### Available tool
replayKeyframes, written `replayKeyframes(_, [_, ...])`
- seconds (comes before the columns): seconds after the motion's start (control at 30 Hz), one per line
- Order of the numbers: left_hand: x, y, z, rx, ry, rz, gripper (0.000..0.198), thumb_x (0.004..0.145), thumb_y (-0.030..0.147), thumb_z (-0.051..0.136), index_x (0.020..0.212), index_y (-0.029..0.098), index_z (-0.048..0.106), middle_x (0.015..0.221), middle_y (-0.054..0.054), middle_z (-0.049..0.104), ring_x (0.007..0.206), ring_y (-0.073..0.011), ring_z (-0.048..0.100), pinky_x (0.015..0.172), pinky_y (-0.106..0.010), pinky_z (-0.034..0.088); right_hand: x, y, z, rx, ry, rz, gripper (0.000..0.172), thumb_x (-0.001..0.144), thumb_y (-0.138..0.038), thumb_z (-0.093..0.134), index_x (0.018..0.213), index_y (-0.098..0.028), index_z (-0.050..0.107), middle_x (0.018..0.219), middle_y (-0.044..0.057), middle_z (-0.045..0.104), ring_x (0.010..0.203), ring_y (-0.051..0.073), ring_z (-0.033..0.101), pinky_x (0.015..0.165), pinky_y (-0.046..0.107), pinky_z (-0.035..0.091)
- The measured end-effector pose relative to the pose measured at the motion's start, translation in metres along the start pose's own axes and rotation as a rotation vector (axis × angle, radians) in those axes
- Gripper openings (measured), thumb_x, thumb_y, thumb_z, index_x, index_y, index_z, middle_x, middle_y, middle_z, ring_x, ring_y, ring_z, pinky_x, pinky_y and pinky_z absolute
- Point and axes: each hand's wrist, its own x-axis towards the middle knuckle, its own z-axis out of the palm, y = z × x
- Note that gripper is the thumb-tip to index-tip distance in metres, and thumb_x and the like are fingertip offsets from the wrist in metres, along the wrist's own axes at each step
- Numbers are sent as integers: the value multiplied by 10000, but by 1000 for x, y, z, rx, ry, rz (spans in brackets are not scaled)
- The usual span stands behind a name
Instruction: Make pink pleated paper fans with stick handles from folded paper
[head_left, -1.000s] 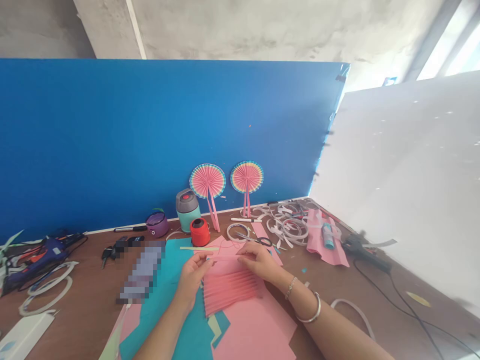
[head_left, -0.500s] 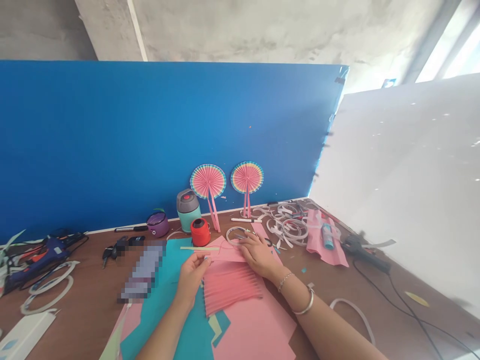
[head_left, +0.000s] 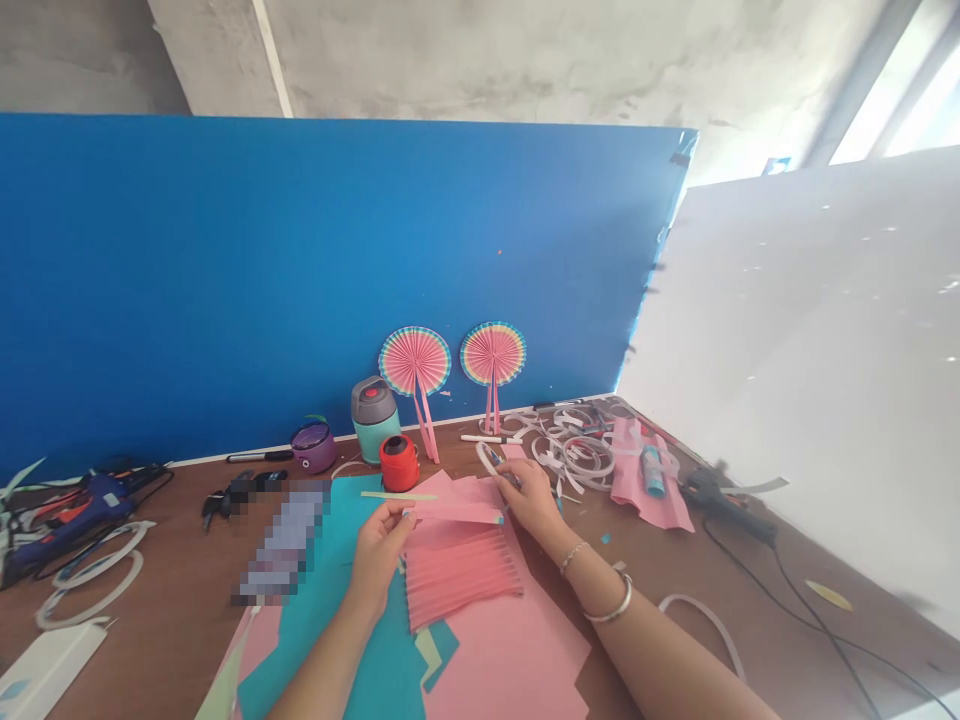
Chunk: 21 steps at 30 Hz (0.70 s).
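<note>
1. Our left hand, about 10 o'clock from the pleats (12 points away from us), is pinching the near end of the strip between thumb and fingers. The strip's far end is free, with a bit of teal on it.

2. Our right hand is off at 1 o'clock, well apart from the left. Its fingers curl down by the white loop, but honestly we can't tell if they've got hold of anything; the hand hides it.

3. Done, as far as we can see: the pleats have crisp folds running the whole width, lying on the pink sheet just on the 6 o'clock side of the strip. No hand is on them.

4. Also done, we'd say: two fans at 12, leaning on the blue wall, the left one and the right one. Both are full rounds with pink legs.

5. Not done: our pleats lie flat, not opened into a round, and we see no legs on them. The strip isn't fixed to them either, by the look of it. We'd call it roughly midway.

6. Lying around: a pale strip near 11, scraps near 7, teal sheet around 8.
</note>
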Motion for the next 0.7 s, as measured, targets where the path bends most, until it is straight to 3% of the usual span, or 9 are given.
replayKeyframes(0.1, [0, 1, 0, -12, 6, 3, 301, 594, 404, 698, 778, 170, 652, 734, -42, 654, 745, -193, 609, 694, -288, 462, 4, 3, -3, 130, 21, 58, 269, 767, -432, 570, 847, -198, 677, 883, 63, 681, 877, 244, 582, 800, 376, 420])
replayKeyframes(0.3, [0, -1, 1, -14, 8, -17, 371, 590, 381, 697, 889, 164, 658, 793, -48, 659, 782, -202, 614, 727, -306, 460, 3, -5, -8, 446, 45, 156, 394, 776, -538, 564, 939, -195, 667, 906, 57, 708, 796, 202, 618, 650, 281, 454])
replayKeyframes(0.4, [0, 0, 1, -3, -8, -34, 404, 590, 409, 699, 905, 159, 666, 833, -61, 662, 814, -209, 609, 740, -305, 456, 5, -8, -9, 641, 94, 246, 349, 717, -495, 659, 899, -197, 671, 908, 52, 712, 801, 196, 629, 653, 273, 467])
replayKeyframes(0.5, [-1, 0, 1, 11, -14, -34, 399, 595, 435, 696, 882, 159, 669, 825, -61, 659, 814, -207, 600, 730, -295, 453, 9, -4, -10, 723, 230, 248, 329, 682, -480, 689, 841, -194, 650, 867, 55, 711, 819, 207, 645, 670, 293, 493])
replayKeyframes(0.7, [0, -2, 1, -20, -8, -22, 381, 587, 437, 715, 846, 161, 669, 795, -54, 657, 787, -195, 595, 717, -285, 452, 15, 5, -20, 668, 515, 153, 263, 728, -440, 638, 835, -218, 544, 863, 14, 669, 895, 183, 619, 806, 331, 489])
